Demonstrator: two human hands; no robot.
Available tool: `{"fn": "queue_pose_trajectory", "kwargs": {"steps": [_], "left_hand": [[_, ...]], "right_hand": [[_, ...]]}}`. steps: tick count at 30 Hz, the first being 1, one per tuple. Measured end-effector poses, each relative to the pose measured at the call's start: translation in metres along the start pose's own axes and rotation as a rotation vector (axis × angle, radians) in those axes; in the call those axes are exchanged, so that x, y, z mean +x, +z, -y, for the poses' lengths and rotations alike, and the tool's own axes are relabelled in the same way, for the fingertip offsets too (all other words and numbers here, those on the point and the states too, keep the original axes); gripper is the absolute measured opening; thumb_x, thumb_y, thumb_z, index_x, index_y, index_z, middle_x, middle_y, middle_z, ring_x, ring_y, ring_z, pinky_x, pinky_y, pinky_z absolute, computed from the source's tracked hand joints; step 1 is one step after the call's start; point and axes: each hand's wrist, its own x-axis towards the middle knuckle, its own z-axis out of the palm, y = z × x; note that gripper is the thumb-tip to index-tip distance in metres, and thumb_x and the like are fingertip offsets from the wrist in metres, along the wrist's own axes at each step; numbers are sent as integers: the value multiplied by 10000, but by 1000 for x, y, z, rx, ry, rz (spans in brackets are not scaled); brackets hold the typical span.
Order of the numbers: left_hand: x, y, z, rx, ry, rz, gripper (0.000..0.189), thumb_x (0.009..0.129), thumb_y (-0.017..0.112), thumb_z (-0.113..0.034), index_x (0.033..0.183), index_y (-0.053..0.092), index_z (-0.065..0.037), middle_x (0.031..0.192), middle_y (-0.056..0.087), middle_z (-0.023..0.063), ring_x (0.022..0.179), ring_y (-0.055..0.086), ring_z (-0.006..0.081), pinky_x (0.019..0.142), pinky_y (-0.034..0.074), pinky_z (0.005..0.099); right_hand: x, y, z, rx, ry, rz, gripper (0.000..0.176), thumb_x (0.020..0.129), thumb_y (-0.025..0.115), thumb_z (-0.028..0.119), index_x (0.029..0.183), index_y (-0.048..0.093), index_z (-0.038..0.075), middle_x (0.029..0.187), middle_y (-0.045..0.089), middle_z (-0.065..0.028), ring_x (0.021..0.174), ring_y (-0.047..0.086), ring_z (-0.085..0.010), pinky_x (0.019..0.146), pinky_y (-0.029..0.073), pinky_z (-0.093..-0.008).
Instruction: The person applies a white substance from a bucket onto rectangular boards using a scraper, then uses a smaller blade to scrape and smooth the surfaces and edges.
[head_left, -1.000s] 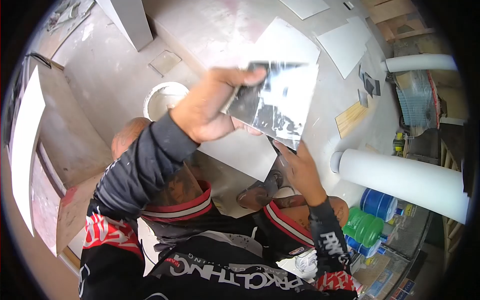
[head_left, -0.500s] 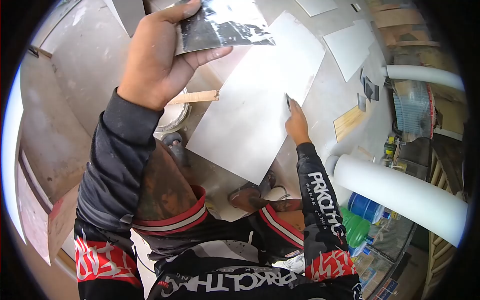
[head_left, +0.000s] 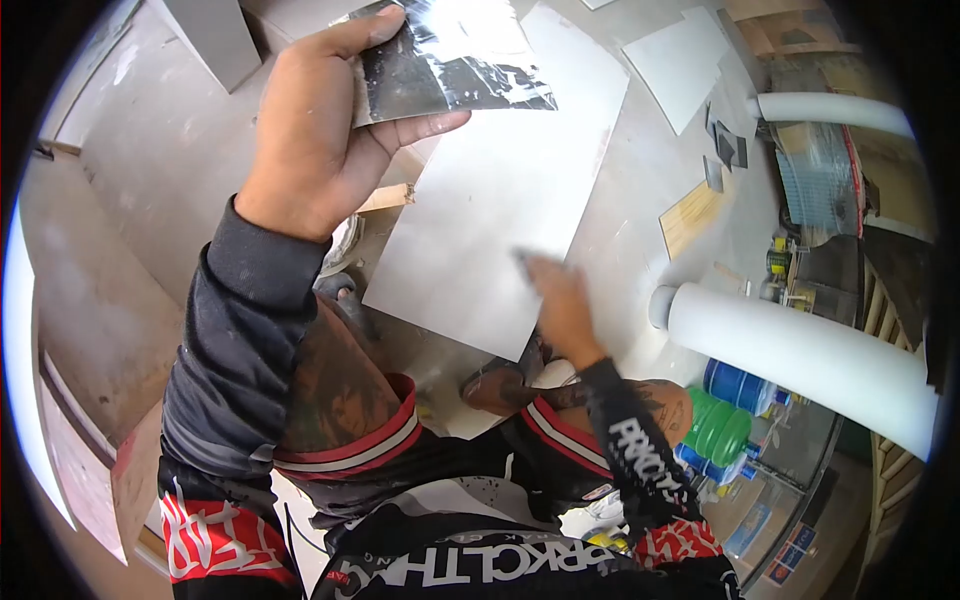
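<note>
My left hand (head_left: 315, 130) is raised at the upper left, its thumb and fingers closed on a dark, shiny flat sheet (head_left: 450, 65) smeared with white paste. Below it lies a large white panel (head_left: 490, 190), tilted in the view. Over the panel's lower right part is my right hand (head_left: 565, 305), blurred by motion. A small dark scraper (head_left: 523, 262) pokes out from its fingers, close to the panel surface; the blur hides its exact shape. A wooden stick (head_left: 388, 197) juts out beside my left wrist, above a bucket (head_left: 343, 245) that my sleeve partly hides.
Right of the panel lie another pale panel (head_left: 678, 65), dark flat pieces (head_left: 730, 145) and a wooden board (head_left: 690, 218). A thick white column (head_left: 790, 355) crosses the right side. Blue and green water bottles (head_left: 718, 422) stand near my knee. Boards (head_left: 85, 470) lean at the left.
My right hand has moved down and left across the panel with the scraper, towards me. The left hand still holds the sheet and sits slightly lower in view. The whole view has shifted a little.
</note>
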Motion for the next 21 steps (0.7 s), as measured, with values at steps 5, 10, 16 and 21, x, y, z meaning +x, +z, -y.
{"fn": "queue_pose_trajectory", "kwargs": {"steps": [5, 10, 16, 21], "left_hand": [[-7, 9, 6, 9, 17, -24, 274, 978, 512, -214, 1153, 558, -8, 1021, 648, 67, 926, 671, 191, 748, 594, 329], [-4, 14, 10, -24, -16, -9, 311, 987, 471, -213, 1138, 509, 56, 1055, 626, 142, 957, 672, 258, 823, 604, 397], [-4, 28, 26, -34, -87, 27, 291, 965, 512, -199, 1138, 501, 35, 1028, 630, 131, 924, 684, 256, 786, 611, 391], [-37, 45, 57, -64, -467, 115, 301, 956, 510, -201, 1203, 491, -30, 1042, 639, 93, 906, 695, 243, 722, 620, 410]], "right_hand": [[60, 7, -104, 164, 264, -174, 512, 807, 453, -27, 1310, 510, 45, 1303, 570, -155, 1204, 538, -325, 1020, 397, -465], [29, 41, -70, 189, 96, -193, 518, 735, 469, -83, 1241, 555, -9, 1256, 574, -213, 1185, 531, -361, 1023, 414, -425], [-72, -6, 19, 332, 141, 181, 555, 751, 445, -89, 1288, 533, 17, 1252, 561, -245, 1183, 529, -377, 1048, 392, -426], [-50, -130, 77, 591, 128, -448, 636, 731, 359, -141, 1323, 518, 26, 1320, 526, -256, 1248, 508, -380, 1081, 377, -406]]}}
